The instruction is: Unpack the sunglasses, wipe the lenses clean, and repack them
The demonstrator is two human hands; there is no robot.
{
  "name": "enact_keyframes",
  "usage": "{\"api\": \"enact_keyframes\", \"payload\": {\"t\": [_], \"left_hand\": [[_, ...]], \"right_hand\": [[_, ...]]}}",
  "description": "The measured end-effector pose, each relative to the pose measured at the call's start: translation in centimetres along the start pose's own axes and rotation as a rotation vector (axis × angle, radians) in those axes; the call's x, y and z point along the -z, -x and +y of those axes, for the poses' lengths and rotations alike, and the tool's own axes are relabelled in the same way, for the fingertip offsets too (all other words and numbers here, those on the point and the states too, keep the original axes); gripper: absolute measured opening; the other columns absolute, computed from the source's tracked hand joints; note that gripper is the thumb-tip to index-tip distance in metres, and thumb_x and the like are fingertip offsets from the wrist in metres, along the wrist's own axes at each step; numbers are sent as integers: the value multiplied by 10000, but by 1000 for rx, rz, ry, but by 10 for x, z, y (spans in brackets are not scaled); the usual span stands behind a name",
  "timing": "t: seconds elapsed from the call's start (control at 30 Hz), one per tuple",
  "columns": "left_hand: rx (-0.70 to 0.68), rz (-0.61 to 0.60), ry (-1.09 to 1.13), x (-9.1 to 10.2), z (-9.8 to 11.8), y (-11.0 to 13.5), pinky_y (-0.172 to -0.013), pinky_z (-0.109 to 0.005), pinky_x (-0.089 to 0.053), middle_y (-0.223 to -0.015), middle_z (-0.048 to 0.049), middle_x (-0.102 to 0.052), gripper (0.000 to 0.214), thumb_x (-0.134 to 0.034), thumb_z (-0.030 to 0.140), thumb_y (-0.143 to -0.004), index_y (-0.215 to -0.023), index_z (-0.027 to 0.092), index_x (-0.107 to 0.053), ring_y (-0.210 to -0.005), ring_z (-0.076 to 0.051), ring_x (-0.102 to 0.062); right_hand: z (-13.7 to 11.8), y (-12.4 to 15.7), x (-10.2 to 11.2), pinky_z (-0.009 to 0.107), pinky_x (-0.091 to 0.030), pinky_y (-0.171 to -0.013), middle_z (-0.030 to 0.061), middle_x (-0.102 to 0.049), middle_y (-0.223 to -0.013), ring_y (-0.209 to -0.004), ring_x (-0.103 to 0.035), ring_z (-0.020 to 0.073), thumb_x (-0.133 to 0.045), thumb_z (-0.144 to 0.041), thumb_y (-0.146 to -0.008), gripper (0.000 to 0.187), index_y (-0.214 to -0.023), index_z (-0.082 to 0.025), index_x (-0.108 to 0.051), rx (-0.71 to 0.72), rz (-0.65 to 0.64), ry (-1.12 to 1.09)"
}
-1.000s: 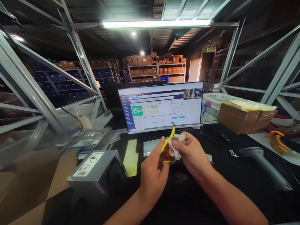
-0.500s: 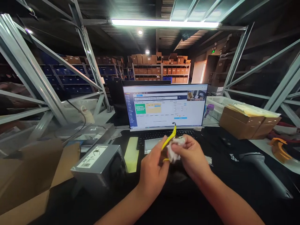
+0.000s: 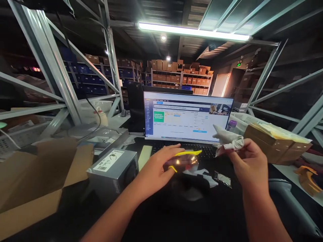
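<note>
In my left hand (image 3: 164, 164) is a pair of yellow-framed glasses (image 3: 185, 160), with a shiny tinted lens facing up. The fingers lie along the top of the frame, and the thumb is near a yellow piece at its lower edge. Off to the right, my right hand (image 3: 252, 164) pinches a crumpled whitish cloth (image 3: 230, 139), raised in front of the monitor's lower right corner. A torn piece of white wrapping (image 3: 208, 178) lies on the dark mat below the glasses. Beside it is a small clear packet (image 3: 223, 179).
A grey product box (image 3: 113, 168) and an open cardboard box (image 3: 37, 171) stand on the left. A pale yellow block (image 3: 144, 155) lies by the keyboard (image 3: 207, 150), below the monitor (image 3: 186, 117). On the right are a barcode scanner (image 3: 290, 198) and a cardboard box of envelopes (image 3: 267, 144).
My right hand has drawn the cloth away from the glasses, up and to the right. My left hand has lowered and tilted the glasses. The camera view has shifted left.
</note>
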State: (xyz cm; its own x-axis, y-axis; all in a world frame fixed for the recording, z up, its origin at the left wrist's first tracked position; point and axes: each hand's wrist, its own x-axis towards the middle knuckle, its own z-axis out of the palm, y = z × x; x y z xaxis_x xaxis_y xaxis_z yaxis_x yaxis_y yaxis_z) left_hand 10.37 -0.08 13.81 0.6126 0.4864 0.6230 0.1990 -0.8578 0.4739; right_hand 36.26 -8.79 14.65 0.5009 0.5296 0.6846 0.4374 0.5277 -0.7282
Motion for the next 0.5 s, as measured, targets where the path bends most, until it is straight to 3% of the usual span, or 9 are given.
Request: {"api": "enact_keyframes", "payload": {"t": [0.07, 0.13, 0.23, 0.33, 0.43, 0.5], "left_hand": [[-31, -60, -19, 0, 4, 1, -1142, -469, -407, -1435, -18, -557, 676, -524, 3, -756, -1348, 327, -560, -1332, -240, -515], [-47, -87, -44, -4, 6, 1, -1134, -461, -418, -1395, -13, -593, 672, -527, -2, -748, -1332, 326, -577, -1301, -234, -544], [8, 16, -69, -10, 5, 2, -1016, -404, -529, -1202, -21, -711, 551, -578, 23, -700, -1183, 268, -678, -1122, -231, -657], [16, 152, -109, -10, 5, 3, -961, -405, -564, -1032, -27, -757, 412, -640, 77, -673, -1049, 226, -721, -956, -225, -705], [-119, 165, -210, -11, 9, 4, -1016, -444, -533, -982, -24, -765, 398, -622, 82, -677, -1041, 216, -712, -892, -212, -717], [-235, 142, -310, -17, 13, 5, -1012, -463, -534, -951, -47, -767, 353, -597, 92, -703, -1027, 183, -701, -857, -215, -723]], "right_hand": [[-7, 8, -2, 370, -489, -844, 10, -694, -773, -809, -659, 220, -761, -255, -785, 149, -784, -242, -612, 52, -198, 84], [-12, 16, -10, 418, -449, -955, 1, -680, -754, -846, -653, 237, -740, -222, -785, 114, -759, -244, -632, 80, -482, 146], [-15, 20, -17, 432, -431, -976, 2, -672, -740, -833, -639, 240, -715, -186, -792, 132, -712, -236, -622, 48, -755, 176], [-16, 17, -12, 352, -477, -775, 20, -683, -782, -785, -622, 229, -695, -165, -793, 140, -710, -228, -602, -18, -808, 161], [-19, 22, -13, 284, -429, -642, 10, -668, -746, -703, -591, 191, -703, -179, -790, 151, -701, -218, -588, -17, -845, 211], [-21, 34, -24, 255, -367, -568, -14, -619, -663, -609, -532, 152, -715, -198, -782, 197, -677, -216, -549, 22, -789, 313]]}}
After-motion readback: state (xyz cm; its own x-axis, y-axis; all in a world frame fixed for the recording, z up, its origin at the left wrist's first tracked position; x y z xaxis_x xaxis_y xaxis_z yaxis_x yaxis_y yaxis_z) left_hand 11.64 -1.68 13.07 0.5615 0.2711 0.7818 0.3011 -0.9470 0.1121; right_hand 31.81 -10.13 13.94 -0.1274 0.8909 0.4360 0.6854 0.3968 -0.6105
